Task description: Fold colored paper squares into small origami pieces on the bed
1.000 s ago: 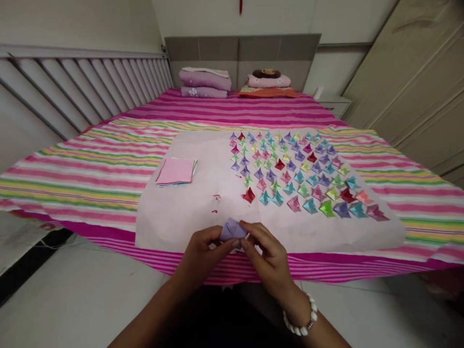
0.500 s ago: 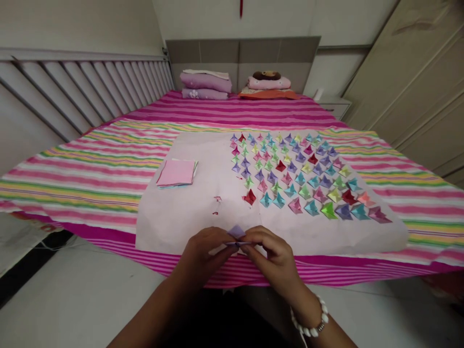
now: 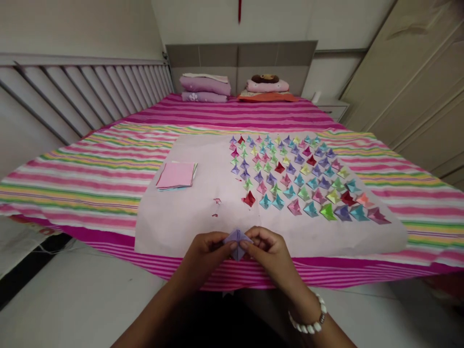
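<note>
A purple piece of folded origami paper (image 3: 238,237) is held up between both hands at the near edge of the white sheet (image 3: 203,154). It shows a diamond shape with a crease down its middle. My left hand (image 3: 208,250) pinches its left side, thumb on the front face. On the right side, the thumb and fingers of my right hand (image 3: 270,247) grip it; that wrist wears a white beaded bracelet (image 3: 313,325). The fingertips behind the paper are mostly hidden. Left of centre on the sheet lies a stack of square paper (image 3: 176,174), pink on top.
Many folded paper pieces in several colours stand in rows on the sheet's right half, a red one (image 3: 249,198) among the nearest. Small reddish marks (image 3: 216,200) show near the middle. Beneath is a striped bed cover (image 3: 90,169); folded bedding (image 3: 205,87) sits by the headboard (image 3: 217,54).
The purple paper has turned from nearly edge-on, with one flap raised, to a flat diamond facing me. Both thumbs now press on its front. The camera view has shifted slightly.
</note>
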A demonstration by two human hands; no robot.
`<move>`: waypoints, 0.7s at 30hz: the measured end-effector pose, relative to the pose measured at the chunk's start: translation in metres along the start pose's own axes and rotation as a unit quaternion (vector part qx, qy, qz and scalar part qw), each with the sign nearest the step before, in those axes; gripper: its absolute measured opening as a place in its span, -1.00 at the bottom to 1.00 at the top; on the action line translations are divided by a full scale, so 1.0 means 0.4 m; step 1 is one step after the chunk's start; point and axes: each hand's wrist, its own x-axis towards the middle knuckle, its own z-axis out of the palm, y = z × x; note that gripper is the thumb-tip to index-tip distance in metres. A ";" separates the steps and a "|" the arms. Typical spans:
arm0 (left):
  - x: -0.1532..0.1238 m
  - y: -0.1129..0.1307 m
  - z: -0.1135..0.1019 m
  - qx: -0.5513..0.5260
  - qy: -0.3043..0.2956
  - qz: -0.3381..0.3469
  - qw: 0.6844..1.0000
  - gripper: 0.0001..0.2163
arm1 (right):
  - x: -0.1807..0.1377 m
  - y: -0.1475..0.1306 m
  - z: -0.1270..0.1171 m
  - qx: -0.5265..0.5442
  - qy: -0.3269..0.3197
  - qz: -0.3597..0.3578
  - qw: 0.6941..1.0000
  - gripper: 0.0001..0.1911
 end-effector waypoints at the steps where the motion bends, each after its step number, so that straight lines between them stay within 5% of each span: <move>1: -0.001 0.001 0.000 0.000 -0.005 -0.003 1.000 -0.80 | 0.001 0.000 0.000 0.001 0.004 0.004 1.000 -0.71; 9: -0.003 -0.011 0.001 -0.007 0.047 -0.012 0.999 -0.49 | 0.013 0.019 0.007 0.052 0.060 -0.011 0.997 -0.56; 15: 0.000 0.000 0.002 -0.035 0.022 -0.033 0.999 -0.79 | 0.010 0.023 0.007 0.043 0.051 0.020 0.998 -0.76; 21: 0.007 0.003 0.016 0.028 0.073 -0.015 0.997 -0.77 | 0.004 0.028 0.022 0.070 0.044 0.032 0.996 -0.73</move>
